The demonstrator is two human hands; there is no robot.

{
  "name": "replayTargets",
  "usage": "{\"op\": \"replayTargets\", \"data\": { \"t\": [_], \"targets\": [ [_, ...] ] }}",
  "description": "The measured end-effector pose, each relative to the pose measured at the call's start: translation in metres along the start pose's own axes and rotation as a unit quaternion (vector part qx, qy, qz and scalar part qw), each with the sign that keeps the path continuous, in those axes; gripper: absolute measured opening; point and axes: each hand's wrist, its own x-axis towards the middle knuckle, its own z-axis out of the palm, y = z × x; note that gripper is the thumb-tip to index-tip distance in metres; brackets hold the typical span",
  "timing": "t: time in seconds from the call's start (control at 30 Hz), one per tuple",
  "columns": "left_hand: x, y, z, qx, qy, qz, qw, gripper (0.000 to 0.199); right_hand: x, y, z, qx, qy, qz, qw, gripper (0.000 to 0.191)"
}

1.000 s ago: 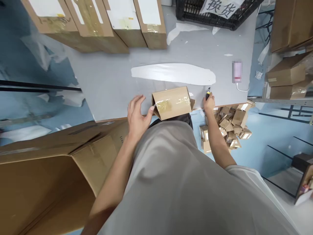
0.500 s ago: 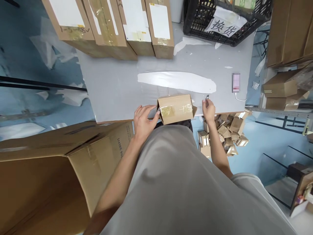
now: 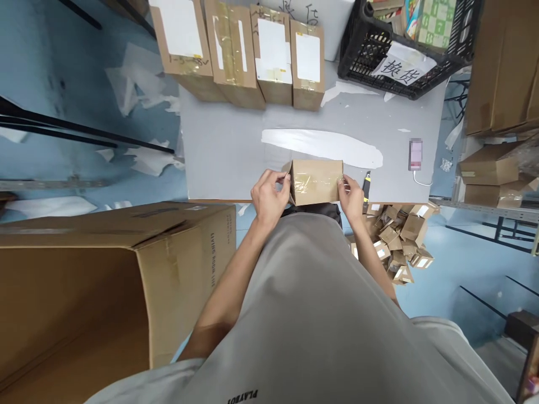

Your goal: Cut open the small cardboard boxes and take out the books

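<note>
A small brown cardboard box [image 3: 318, 180] with clear tape across its top lies at the table's front edge, close against my body. At its left end, my left hand [image 3: 269, 196] pinches the edge between thumb and fingers. My right hand [image 3: 351, 196] grips the right end in the same way, thumb and fingers at the corner. What the fingertips press on inside the ends is partly hidden. Just right of my right hand, a yellow and black box cutter [image 3: 366, 188] rests on the table.
A strip of white paper [image 3: 322, 147] lies beyond the box. Several taped cartons [image 3: 240, 92] and a black crate [image 3: 357, 62] stand at the back. A phone [image 3: 415, 154] with a cable lies right. A large open carton [image 3: 189, 269] stands left, small boxes [image 3: 391, 235] below right.
My right hand has let go of the box cutter and moved left onto the box's right end. My left hand's fingers have closed on the left end. The view has shifted.
</note>
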Motion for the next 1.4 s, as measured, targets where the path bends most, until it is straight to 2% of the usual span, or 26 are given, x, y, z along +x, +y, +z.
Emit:
{"op": "replayTargets", "data": {
  "t": [0.1, 0.2, 0.3, 0.4, 0.47, 0.53, 0.7, 0.8, 0.87, 1.0, 1.13, 1.23, 1.3, 1.4],
  "targets": [
    [0.003, 0.015, -0.017, 0.016, 0.012, 0.04, 0.999, 0.027, 0.009, 0.005, 0.017, 0.07, -0.027, 0.022, 0.997, 0.052],
    [0.013, 0.025, -0.019, 0.053, -0.002, 0.077, 0.996, 0.034, 0.025, 0.011, 0.047, 0.117, -0.048, 0.059, 0.99, 0.046],
    [0.026, 0.03, -0.002, 0.082, -0.049, 0.116, 0.989, 0.035, 0.044, 0.018, 0.075, 0.138, -0.05, 0.107, 0.983, 0.042],
    [0.035, 0.037, 0.021, 0.084, -0.101, 0.152, 0.98, 0.033, 0.059, 0.028, 0.088, 0.145, -0.045, 0.133, 0.979, 0.04],
    [0.036, 0.039, 0.029, 0.074, -0.116, 0.169, 0.976, 0.03, 0.064, 0.036, 0.087, 0.148, -0.046, 0.139, 0.978, 0.038],
    [0.033, 0.034, 0.029, 0.063, -0.11, 0.167, 0.978, 0.028, 0.065, 0.044, 0.078, 0.156, -0.049, 0.141, 0.976, 0.036],
    [0.022, -0.009, 0.008, 0.054, -0.064, 0.092, 0.992, 0.026, 0.051, 0.053, 0.043, 0.223, -0.023, 0.139, 0.965, 0.04],
    [0.014, -0.032, 0.002, 0.058, -0.062, 0.069, 0.994, 0.025, 0.04, 0.046, 0.025, 0.221, -0.013, 0.115, 0.968, 0.045],
    [0.008, -0.038, 0.003, 0.057, -0.075, 0.068, 0.993, 0.026, 0.037, 0.036, 0.018, 0.205, -0.017, 0.093, 0.974, 0.046],
    [-0.005, -0.037, 0.008, 0.049, -0.109, 0.084, 0.989, 0.032, 0.042, 0.013, 0.017, 0.2, -0.021, 0.051, 0.978, 0.05],
    [-0.007, -0.034, 0.012, 0.051, -0.152, 0.115, 0.98, 0.049, 0.056, -0.001, 0.02, 0.235, -0.014, 0.003, 0.972, 0.069],
    [-0.003, -0.032, 0.012, 0.063, -0.176, 0.131, 0.974, 0.052, 0.07, -0.007, 0.024, 0.249, -0.025, -0.041, 0.967, 0.082],
    [-0.003, -0.029, 0.008, 0.06, -0.168, 0.137, 0.974, 0.047, 0.08, -0.01, 0.029, 0.226, -0.038, -0.065, 0.971, 0.082],
    [-0.009, -0.023, -0.002, 0.048, -0.132, 0.138, 0.98, 0.042, 0.091, -0.014, 0.037, 0.123, -0.07, -0.105, 0.984, 0.075]
  ]
}}
